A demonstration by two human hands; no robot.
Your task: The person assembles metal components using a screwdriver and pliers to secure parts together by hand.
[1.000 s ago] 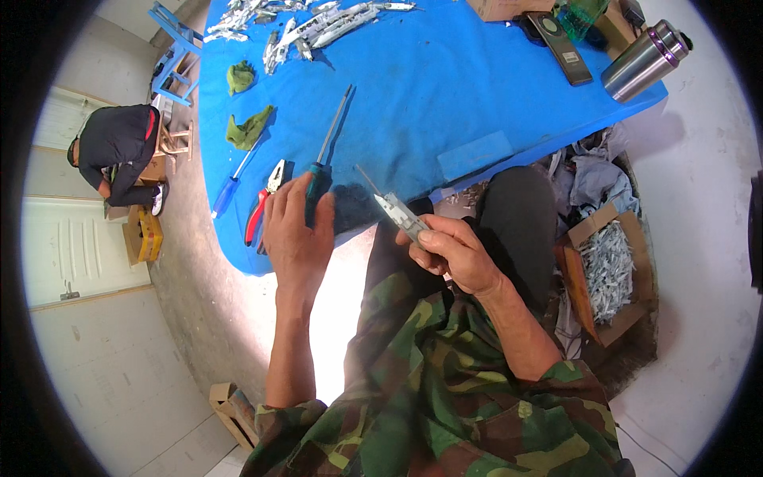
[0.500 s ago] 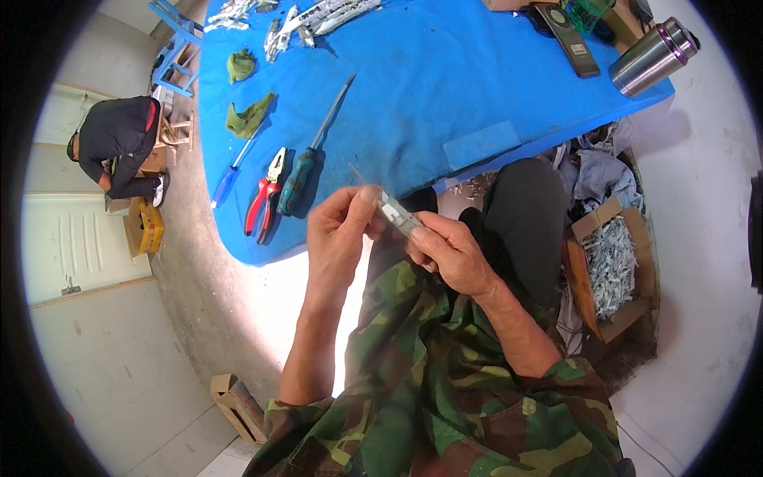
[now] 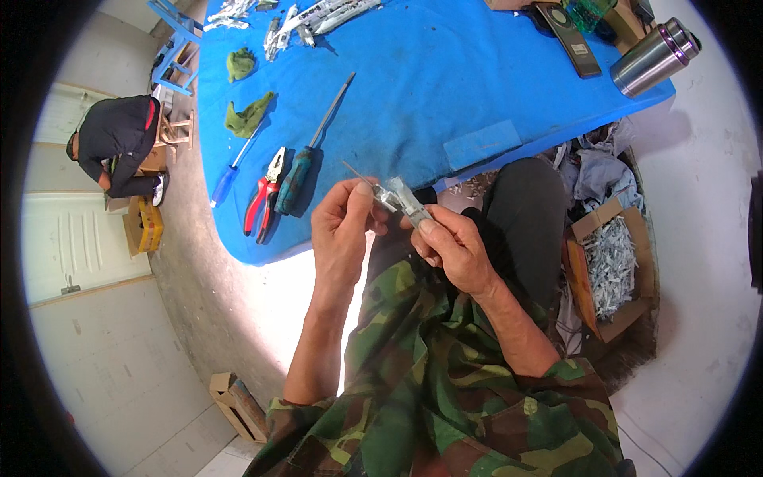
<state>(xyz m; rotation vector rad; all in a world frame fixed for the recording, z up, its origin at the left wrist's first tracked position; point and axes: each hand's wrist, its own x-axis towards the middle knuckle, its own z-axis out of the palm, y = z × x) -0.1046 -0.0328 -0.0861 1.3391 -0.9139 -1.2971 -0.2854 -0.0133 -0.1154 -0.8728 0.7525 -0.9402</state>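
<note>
Above my lap, just off the table's near edge, my two hands are close together. My left hand [image 3: 343,213] pinches a small silvery piece [image 3: 385,198], and a thin dark rod [image 3: 354,171] sticks out past its fingertips to the upper left. In my right hand [image 3: 451,245] is a pale grey, strip-like piece [image 3: 410,205], gripped between thumb and fingers. The two pieces meet or nearly meet at an angle; I cannot tell whether they are joined. On the table nearest my left hand lie a teal-handled screwdriver [image 3: 296,180], red-handled pliers [image 3: 264,199] and a blue-handled screwdriver [image 3: 224,184].
The blue-covered table [image 3: 397,103] holds grey strips [image 3: 334,17], green cloth scraps [image 3: 249,118] and a steel flask [image 3: 653,60]. A cardboard box of shredded-looking grey pieces [image 3: 610,266] stands right of my knee. Another person [image 3: 121,131] sits bent over at far left.
The held grey piece, in one straight line before, now shows as two parts at an angle. My right hand's end has tipped more upright; my left hand has shifted slightly.
</note>
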